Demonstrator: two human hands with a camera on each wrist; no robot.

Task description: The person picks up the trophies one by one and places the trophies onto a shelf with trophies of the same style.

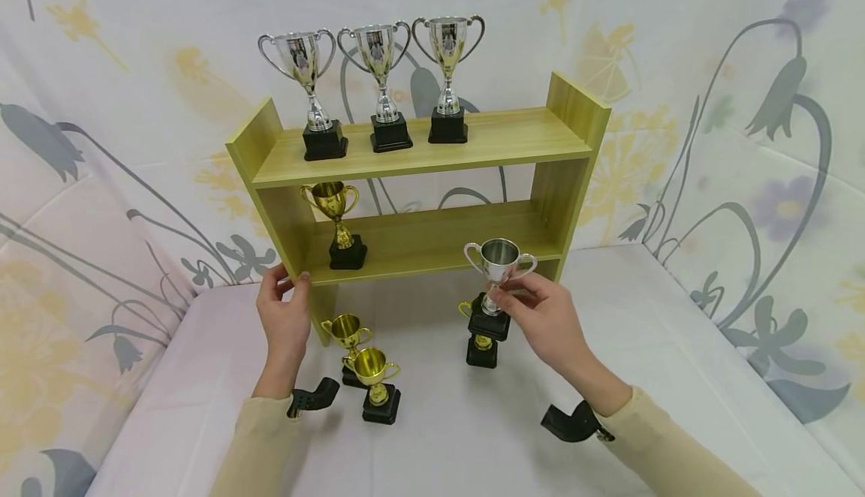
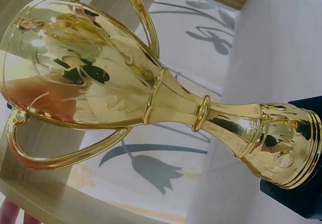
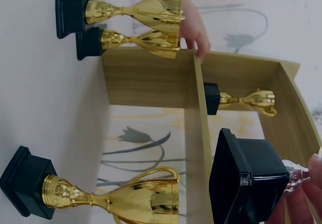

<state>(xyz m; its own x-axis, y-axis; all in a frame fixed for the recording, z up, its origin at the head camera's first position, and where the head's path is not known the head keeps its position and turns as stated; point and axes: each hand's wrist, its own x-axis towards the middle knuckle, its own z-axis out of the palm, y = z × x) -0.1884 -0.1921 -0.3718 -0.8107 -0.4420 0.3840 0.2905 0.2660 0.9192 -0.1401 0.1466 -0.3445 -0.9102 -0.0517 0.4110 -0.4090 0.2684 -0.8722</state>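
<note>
My right hand (image 1: pixel 549 320) pinches a small silver trophy cup (image 1: pixel 498 260) by its stem, upright in front of the middle shelf. Its black base (image 3: pixel 251 173) is off any surface in the right wrist view. Behind and below it, a gold trophy (image 3: pixel 146 201) stands on the table, mostly hidden in the head view. My left hand (image 1: pixel 285 320) grips the left side of the wooden shelf unit (image 1: pixel 432 155), thumb at the front edge. Close to that hand stand two gold trophies (image 1: pixel 372 365), one large in the left wrist view.
Three silver trophies (image 1: pixel 381 50) line the left and middle of the top board. One gold trophy (image 1: pixel 331 200) stands at the left of the middle shelf (image 1: pixel 446 234). A white cloth (image 1: pixel 432 444) covers the table, and flower-patterned fabric (image 1: pixel 709 106) hangs behind.
</note>
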